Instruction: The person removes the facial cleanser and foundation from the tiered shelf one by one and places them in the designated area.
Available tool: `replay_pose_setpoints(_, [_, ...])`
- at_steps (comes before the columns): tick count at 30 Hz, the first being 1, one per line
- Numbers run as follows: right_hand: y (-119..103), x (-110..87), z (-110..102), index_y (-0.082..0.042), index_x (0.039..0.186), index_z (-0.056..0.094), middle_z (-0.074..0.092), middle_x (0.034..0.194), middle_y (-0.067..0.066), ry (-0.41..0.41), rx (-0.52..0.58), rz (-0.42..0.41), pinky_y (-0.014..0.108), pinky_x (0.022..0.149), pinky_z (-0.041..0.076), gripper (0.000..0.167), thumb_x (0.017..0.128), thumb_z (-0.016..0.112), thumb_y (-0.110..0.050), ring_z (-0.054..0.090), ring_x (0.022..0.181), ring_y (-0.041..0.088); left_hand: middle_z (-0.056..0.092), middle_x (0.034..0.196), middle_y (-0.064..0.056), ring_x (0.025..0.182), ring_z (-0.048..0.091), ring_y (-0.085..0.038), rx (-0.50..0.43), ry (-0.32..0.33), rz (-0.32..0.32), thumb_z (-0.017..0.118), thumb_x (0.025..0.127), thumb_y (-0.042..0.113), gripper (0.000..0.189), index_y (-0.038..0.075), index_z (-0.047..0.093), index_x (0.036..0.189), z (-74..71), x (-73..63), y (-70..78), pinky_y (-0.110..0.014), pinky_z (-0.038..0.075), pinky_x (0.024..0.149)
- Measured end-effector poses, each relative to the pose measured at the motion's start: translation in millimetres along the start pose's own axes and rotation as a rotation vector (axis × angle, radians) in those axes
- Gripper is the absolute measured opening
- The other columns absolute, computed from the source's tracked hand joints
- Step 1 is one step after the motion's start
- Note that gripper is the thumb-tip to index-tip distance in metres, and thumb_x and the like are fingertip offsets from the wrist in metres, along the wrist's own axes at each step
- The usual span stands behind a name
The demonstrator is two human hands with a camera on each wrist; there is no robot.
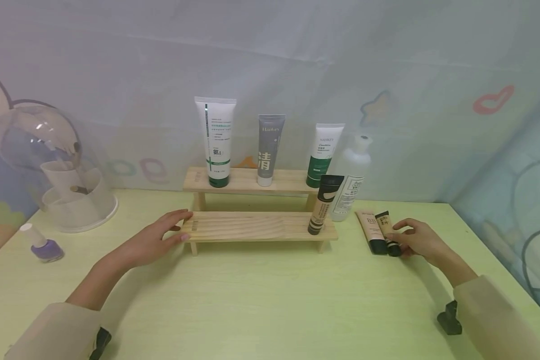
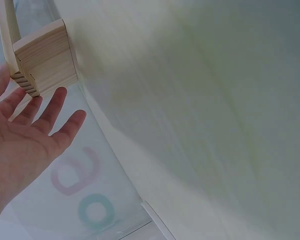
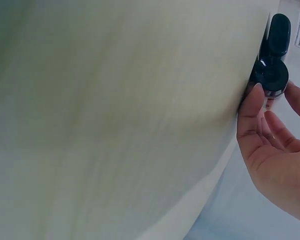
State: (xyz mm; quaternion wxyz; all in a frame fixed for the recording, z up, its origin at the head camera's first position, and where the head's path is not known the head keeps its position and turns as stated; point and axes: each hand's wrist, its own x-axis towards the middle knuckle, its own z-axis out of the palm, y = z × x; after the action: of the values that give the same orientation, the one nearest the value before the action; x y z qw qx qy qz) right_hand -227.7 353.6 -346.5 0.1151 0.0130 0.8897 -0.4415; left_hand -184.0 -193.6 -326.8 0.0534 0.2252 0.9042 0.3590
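Small tube [image 1: 384, 225] lies on the counter [image 1: 270, 310] beside a larger tube [image 1: 371, 232], long axis front to back; the right-hand grip [image 1: 422, 242], nearer, at its right, appears to pinch it, contact partly hidden.

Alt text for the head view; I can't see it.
A person's right hand pinches a small tube beside a larger tube lying on a green table, while the left hand touches the left end of a wooden stand. Three tubes stand on its upper tier, one on its lower.
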Motion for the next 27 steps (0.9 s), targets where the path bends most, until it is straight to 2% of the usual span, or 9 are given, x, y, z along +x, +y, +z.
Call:
replay_pose_setpoints(12, [4.8, -0.4, -2.4, 0.010, 0.124, 0.036, 0.055, 0.089, 0.009, -0.002, -0.017, -0.010, 0.032, 0.062, 0.051, 0.055, 0.091, 0.058, -0.027, 0.052, 0.070, 0.017, 0.022, 0.142, -0.027, 0.117, 0.040, -0.045, -0.004, -0.001, 0.010, 0.048, 0.097, 0.023, 0.055, -0.005, 0.028, 0.139, -0.3, -0.5, -0.7, -0.060, 0.033, 0.090])
replay_pose_setpoints(22, [5.3, -7.1, -6.5, 0.010, 0.125, 0.034, 0.051, 0.081, 0.008, -0.025, -0.022, -0.043, 0.032, 0.065, 0.051, 0.055, 0.092, 0.056, -0.027, 0.049, 0.067, 0.016, 0.022, 0.142, -0.027, 0.117, 0.041, -0.045, -0.002, -0.001, 0.015, 0.047, 0.097, 0.023, 0.054, -0.005, 0.028, 0.139, 0.1, 0.4, -2.4, -0.060, 0.032, 0.090])
replay_pose_setpoints(27, [5.6, -8.9, -7.4, 0.012, 0.125, 0.034, 0.052, 0.081, 0.007, -0.034, -0.023, -0.054, 0.032, 0.064, 0.051, 0.054, 0.092, 0.056, -0.025, 0.049, 0.066, 0.016, 0.021, 0.142, -0.027, 0.117, 0.040, -0.045, -0.014, -0.003, 0.017, 0.046, 0.097, 0.023, 0.054, -0.005, 0.027, 0.139, 0.2, 0.4, -2.3, -0.060, 0.031, 0.092])
